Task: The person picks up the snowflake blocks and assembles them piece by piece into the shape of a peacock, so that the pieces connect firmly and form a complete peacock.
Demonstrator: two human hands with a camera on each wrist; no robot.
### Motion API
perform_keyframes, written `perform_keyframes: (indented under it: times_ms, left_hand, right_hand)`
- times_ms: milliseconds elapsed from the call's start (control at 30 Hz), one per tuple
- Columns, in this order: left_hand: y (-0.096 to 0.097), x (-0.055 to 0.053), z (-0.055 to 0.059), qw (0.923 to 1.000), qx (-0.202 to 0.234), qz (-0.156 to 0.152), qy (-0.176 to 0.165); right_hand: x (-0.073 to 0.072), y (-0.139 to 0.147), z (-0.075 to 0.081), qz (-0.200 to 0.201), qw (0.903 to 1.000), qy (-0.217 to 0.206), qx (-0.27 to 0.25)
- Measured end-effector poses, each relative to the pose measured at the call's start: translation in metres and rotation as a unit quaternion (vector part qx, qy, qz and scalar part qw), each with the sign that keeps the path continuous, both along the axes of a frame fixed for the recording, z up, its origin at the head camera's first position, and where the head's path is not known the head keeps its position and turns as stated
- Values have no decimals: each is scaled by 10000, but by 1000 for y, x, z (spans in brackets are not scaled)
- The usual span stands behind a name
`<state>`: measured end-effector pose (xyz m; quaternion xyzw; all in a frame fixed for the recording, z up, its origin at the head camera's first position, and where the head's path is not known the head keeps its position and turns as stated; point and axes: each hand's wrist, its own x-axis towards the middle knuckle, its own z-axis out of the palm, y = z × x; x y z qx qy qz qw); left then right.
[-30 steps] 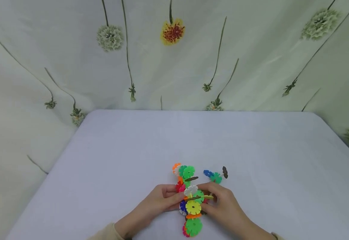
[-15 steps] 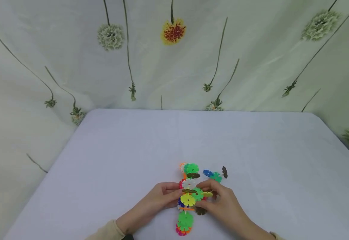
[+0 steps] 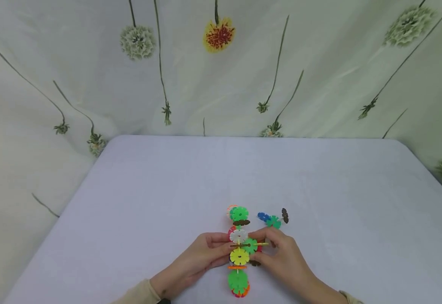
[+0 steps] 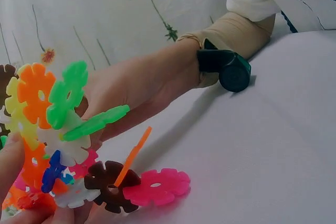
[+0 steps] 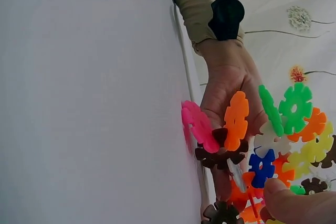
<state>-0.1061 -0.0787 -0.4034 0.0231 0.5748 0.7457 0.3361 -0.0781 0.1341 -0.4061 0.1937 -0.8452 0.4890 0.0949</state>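
A long assembly of interlocking flower-shaped plastic discs [image 3: 239, 256] runs lengthwise between my hands, in green, yellow, white, orange and other colours. From its left side my left hand [image 3: 202, 255] grips the middle, with the thumb on a disc edge and the fingers partly behind. On the opposite side, my right hand [image 3: 287, 255] pinches the discs near a green disc [image 3: 249, 245] and a yellow one seen edge-on. The left wrist view shows a pink disc [image 4: 157, 187] and a brown disc [image 4: 112, 186] sticking out at one end. Several fingertips are hidden behind the discs.
Just beyond my right hand lies a small joined cluster, with a blue disc [image 3: 263, 216], a teal-green disc [image 3: 273, 222] and a brown disc [image 3: 285, 215]. A white-covered table [image 3: 168, 177] stretches out to a flower-printed cloth [image 3: 243, 84] behind it.
The assembly has turned in my hands, from a slight slant to nearly straight, with its near end shifting left, then slightly back right. Both hands stay in nearly the same place. The small cluster lies still.
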Motion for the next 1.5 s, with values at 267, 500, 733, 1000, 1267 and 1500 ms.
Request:
perform_keyframes:
  times_ms: [267, 500, 733, 1000, 1267, 1500]
  left_hand:
    - [-5, 6, -6, 9992, -271, -18, -292]
    - [-7, 9, -5, 9960, -487, -710, 239]
    - [-18, -41, -3, 9614, -839, -2123, 1534]
    - [26, -91, -14, 8458, -2634, -1588, 4359]
    - [38, -95, -13, 8069, -2892, -1135, 5025]
    - [2, -84, 0, 8076, -3237, -1113, 4801]
  right_hand:
    - [6, -2, 1, 215, 9971, -730, 18]
    - [16, 6, 1, 358, 9926, -1155, 113]
    - [19, 24, -1, 154, 9817, -1895, -118]
    - [23, 30, -6, 440, 9783, -1976, -437]
    - [26, 30, -2, 555, 9842, -1640, -358]
    - [26, 36, -1, 495, 9874, -1473, -311]
